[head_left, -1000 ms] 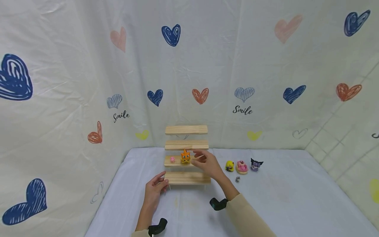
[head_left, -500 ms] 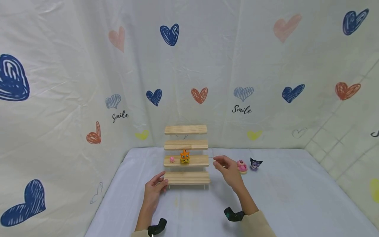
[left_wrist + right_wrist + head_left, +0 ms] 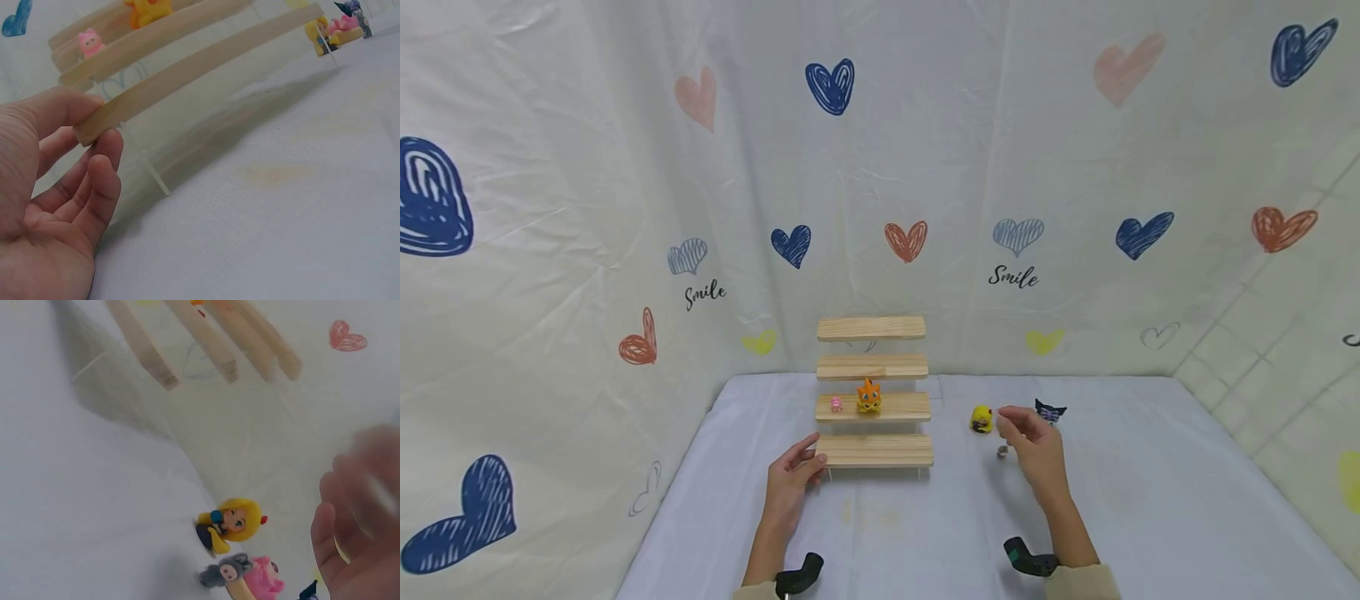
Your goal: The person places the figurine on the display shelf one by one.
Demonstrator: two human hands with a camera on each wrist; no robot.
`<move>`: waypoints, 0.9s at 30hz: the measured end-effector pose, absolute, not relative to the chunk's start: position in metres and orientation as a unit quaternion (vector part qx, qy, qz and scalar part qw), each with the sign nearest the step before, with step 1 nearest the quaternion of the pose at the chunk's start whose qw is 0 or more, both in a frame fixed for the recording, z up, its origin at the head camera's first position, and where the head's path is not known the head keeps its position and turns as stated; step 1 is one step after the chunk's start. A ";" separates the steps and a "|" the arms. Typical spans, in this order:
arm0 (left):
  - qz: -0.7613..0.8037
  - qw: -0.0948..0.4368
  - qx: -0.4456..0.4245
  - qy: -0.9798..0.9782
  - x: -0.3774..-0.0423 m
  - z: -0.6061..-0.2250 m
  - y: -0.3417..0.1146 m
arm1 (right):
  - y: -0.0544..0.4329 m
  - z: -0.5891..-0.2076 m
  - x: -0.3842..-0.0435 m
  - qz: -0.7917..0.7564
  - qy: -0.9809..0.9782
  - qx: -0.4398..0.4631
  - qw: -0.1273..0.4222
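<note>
A four-tier wooden display stand point(image 3: 875, 451) stands on the table; my left hand point(image 3: 792, 479) pinches the left end of its lowest board, thumb above and fingertips below. One tier up sit a tiny pink figurine point(image 3: 90, 42) and an orange spiky-headed figurine point(image 3: 868, 397). Off to the right, my right hand point(image 3: 1036, 450) hovers near the loose figurines, fingers loosely bent around nothing. Close by it are a yellow-haired doll figurine point(image 3: 240, 522), a small grey figurine point(image 3: 226, 572) and a pink figurine point(image 3: 267, 582). The right hand hides that pink one in the head view.
A black-and-purple figurine point(image 3: 1049, 411) with pointed ears is behind the right hand. The white-covered table point(image 3: 910, 533) meets a hanging curtain point(image 3: 955, 167) printed with hearts at the back. Thin clear legs point(image 3: 159, 178) hold up the lowest board.
My right hand has moved away from the orange figurine on the stand, rightward past the yellow-haired doll to the pink figurine. The left hand has stayed at the lowest board.
</note>
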State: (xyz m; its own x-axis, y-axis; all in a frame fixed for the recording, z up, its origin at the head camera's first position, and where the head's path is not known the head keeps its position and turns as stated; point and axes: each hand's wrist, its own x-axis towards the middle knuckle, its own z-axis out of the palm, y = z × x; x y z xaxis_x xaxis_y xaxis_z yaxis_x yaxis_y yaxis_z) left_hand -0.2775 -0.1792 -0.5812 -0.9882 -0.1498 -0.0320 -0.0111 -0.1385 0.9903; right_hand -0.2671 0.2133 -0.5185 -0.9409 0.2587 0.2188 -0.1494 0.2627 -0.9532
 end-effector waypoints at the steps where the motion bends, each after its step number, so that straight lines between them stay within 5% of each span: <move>1: -0.752 0.047 0.062 -0.654 -0.278 -0.581 -0.179 | 0.217 -0.519 -0.267 0.604 -0.777 -0.038 0.172; 27: -0.751 0.037 0.070 -0.656 -0.279 -0.583 -0.181 | 0.251 -0.553 -0.272 0.534 -0.838 -0.054 0.101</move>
